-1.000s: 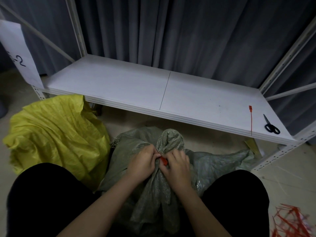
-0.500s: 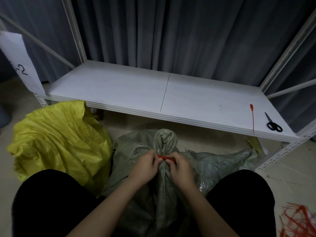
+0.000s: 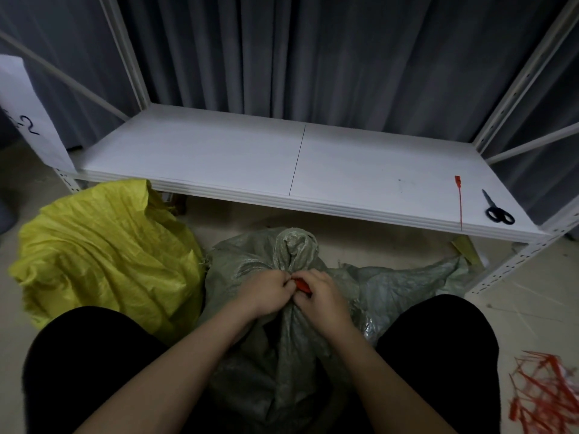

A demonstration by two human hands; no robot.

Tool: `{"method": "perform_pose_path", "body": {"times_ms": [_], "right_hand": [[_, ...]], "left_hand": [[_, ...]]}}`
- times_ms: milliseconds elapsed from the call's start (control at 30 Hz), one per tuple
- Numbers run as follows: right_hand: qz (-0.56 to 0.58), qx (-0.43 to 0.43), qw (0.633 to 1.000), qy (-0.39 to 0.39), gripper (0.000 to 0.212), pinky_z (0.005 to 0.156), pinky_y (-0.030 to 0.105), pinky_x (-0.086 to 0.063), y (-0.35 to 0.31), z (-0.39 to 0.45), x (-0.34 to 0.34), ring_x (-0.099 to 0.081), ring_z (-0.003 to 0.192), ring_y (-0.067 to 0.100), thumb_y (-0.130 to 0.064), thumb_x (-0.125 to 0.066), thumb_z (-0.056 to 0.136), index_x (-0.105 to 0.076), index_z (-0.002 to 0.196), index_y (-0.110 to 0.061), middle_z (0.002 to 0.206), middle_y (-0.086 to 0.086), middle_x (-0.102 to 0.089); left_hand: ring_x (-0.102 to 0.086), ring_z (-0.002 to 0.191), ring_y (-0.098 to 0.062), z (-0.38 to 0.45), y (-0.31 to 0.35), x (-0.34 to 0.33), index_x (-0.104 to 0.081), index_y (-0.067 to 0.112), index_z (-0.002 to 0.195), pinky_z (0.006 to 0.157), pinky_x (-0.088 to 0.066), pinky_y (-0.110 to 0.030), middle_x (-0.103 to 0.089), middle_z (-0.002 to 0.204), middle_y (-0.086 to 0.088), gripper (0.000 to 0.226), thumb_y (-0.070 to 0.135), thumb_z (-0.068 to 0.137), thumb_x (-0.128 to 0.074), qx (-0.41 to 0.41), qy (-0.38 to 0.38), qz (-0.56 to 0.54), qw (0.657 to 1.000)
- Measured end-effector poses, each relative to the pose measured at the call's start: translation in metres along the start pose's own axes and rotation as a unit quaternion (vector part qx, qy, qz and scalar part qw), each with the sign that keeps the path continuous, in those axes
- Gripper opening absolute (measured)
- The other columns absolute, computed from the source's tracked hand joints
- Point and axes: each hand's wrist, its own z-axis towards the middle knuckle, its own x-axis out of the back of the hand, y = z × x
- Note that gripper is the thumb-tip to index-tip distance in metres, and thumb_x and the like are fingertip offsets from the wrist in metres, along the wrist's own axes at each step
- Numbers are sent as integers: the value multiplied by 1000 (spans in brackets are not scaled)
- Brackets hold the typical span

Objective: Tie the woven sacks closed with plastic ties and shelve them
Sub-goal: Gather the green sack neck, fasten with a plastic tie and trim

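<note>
I look down from the head camera at my two bare hands, which meet at the gathered neck of a grey-green sack [image 3: 282, 349] standing on the floor between my knees. My left hand [image 3: 266, 292] has its fingers curled around the bunched neck. My right hand [image 3: 322, 297] curls in from the other side, and both pinch a red tie [image 3: 301, 284] at the neck; only a small piece of the tie shows between the fingers. The puffed top of the sack rises just beyond my knuckles.

To the left, touching the grey-green sack, a yellow sack [image 3: 106, 255] slumps on the floor. Farther off, a low white shelf [image 3: 250, 161] runs across the scene in front of a dark curtain. Near its right end lie a second red tie [image 3: 459, 202] and, just beside it, black scissors [image 3: 498, 211]. On the floor at the near right sits a loose heap of red ties [image 3: 545, 389].
</note>
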Motion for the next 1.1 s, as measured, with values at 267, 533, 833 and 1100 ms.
{"method": "perform_pose_path", "body": {"times_ms": [267, 533, 833, 1100], "right_hand": [[2, 35, 999, 17, 11, 72, 37, -43, 8, 2, -1, -49, 90, 20, -15, -60, 81, -60, 92, -15, 92, 0, -57], [43, 11, 999, 10, 9, 72, 28, -40, 25, 8, -10, -47, 90, 14, -12, -63, 83, -62, 91, -15, 90, 0, -53], [4, 56, 997, 52, 14, 65, 19, -39, 33, 17, -8, -51, 77, 12, -23, -61, 86, -70, 94, -17, 80, -1, -56], [-105, 184, 971, 107, 15, 57, 23, -38, 28, 14, -3, -45, 80, 17, -19, -56, 84, -70, 83, -13, 85, 6, -56]], "left_hand": [[-58, 79, -24, -3, -5, 3, -56, 18, 74, 64, -35, -29, -66, 89, -14, 24, 25, 95, -46, -59, -32, -51, 996], [-47, 62, -10, -1, -14, -4, -46, 23, 65, 62, -35, -29, -48, 63, 6, 32, 27, 97, -45, -72, -76, -101, 989], [-51, 69, 1, 12, -20, 1, -52, 27, 68, 71, -38, -24, -53, 69, 10, 29, 41, 93, -49, -37, -3, -238, 971], [-56, 112, -4, 47, -23, 3, -28, 14, 141, 87, -45, -11, -57, 125, 9, 98, 29, 63, -86, 57, -70, -421, 903]]}}
